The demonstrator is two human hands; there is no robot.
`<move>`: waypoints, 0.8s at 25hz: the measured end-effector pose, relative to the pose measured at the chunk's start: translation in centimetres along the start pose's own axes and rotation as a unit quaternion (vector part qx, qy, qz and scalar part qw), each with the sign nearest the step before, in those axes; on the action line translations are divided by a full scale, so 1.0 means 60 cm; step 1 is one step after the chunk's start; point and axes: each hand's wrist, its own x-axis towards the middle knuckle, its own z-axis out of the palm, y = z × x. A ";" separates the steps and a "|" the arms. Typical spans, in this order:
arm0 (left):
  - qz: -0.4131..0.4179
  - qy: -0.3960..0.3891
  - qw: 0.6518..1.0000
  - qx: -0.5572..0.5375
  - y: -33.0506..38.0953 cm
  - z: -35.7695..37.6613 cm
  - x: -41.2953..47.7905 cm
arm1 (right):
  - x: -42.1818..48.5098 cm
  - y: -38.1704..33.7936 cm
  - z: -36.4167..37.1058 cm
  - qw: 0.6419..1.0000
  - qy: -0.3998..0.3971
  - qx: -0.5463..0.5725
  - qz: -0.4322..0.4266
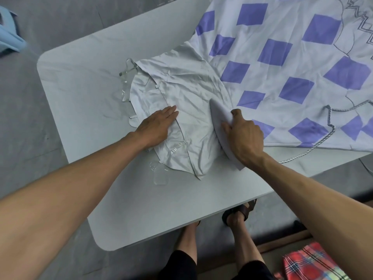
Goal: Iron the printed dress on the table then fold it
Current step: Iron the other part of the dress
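My left hand [157, 126] lies flat, fingers straight and together, pressing the left side of the dress [282, 63] bodice against the table [141, 199]. My right hand [244, 138] is wrapped round the iron [219, 116], thumb on its near flank, fingers curled over the top. The iron sits on the dress where the plain pale bodice meets the skirt, its nose towards the table's far edge. The two hands are apart, with creased bodice between them. The bodice lies about mid-table; the skirt, white with purple squares and a grey zigzag trim, spreads to the right and runs past the table's right edge. Clear straps [129, 66] stick out from the bodice towards the left edge. There is pale lettering [177, 147] on the fabric just beside my left wrist, too faint for me to read. A braided cord [323, 140] crosses the skirt's hem and comes onto the table near the near edge. Below that edge I see my foot in a dark sandal [240, 214], a red plaid cloth [310, 263] at right, and a blue thing [10, 37] on the floor beyond the far left corner.
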 end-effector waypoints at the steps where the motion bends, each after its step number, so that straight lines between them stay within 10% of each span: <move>1: -0.008 -0.005 1.000 -0.020 -0.002 0.000 0.001 | -0.009 -0.008 0.009 1.000 -0.006 -0.006 -0.014; 11: -0.093 -0.031 0.971 -0.218 -0.007 -0.015 0.010 | -0.096 -0.088 0.051 0.993 -0.104 0.060 -0.023; 20: -0.025 -0.022 0.998 -0.045 0.021 0.011 -0.021 | -0.021 -0.010 0.004 0.999 0.008 0.023 0.037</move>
